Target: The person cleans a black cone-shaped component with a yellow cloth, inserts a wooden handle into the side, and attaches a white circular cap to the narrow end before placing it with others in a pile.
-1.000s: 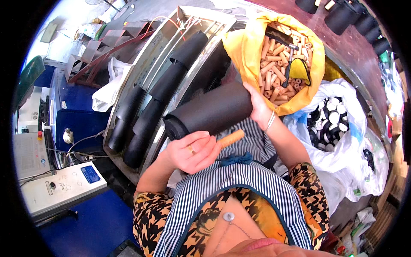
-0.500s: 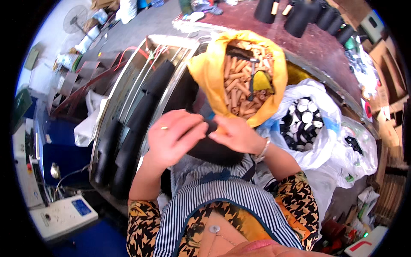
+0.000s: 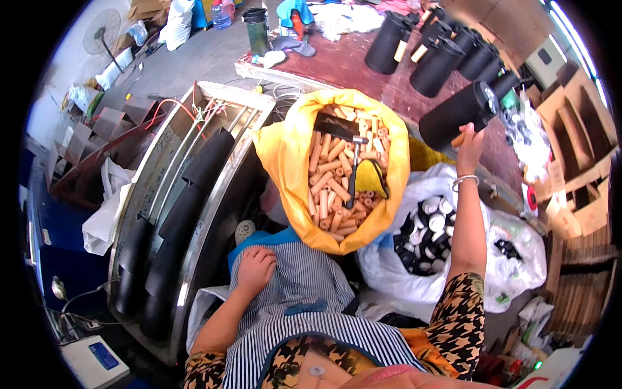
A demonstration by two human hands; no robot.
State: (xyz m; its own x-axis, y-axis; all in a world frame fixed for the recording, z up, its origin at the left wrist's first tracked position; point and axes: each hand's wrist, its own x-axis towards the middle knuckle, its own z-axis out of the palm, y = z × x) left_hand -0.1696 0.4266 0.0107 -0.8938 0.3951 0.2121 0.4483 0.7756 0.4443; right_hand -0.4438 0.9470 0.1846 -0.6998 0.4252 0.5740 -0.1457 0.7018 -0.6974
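Note:
My right hand point(image 3: 469, 148) reaches far right with its fingers wrapped round the wooden handle of a black cylindrical jug point(image 3: 447, 120). That jug is tilted over the near edge of the dark red table; whether it touches the table I cannot tell. My left hand point(image 3: 256, 269) lies on the striped apron point(image 3: 291, 275) over my lap, fingers loosely bent, holding nothing. Between my arms stands a yellow sack point(image 3: 275, 152) full of short tan wooden tubes point(image 3: 334, 188). A hammer point(image 3: 354, 172) and a black-and-yellow piece point(image 3: 371, 179) lie on the tubes.
More black jugs point(image 3: 433, 67) with wooden handles stand on the table point(image 3: 337, 58). A white bag point(image 3: 382, 253) of black and white round parts point(image 3: 431, 227) sits right of the sack. On my left is a long trough point(image 3: 178, 318) with black cylinders point(image 3: 172, 240). Cardboard boxes point(image 3: 576, 136) line the right side.
My hands, earlier together over a black cylinder at my lap, are apart. My right hand has carried the jug out to the table; the left has dropped to my lap. The view has shifted.

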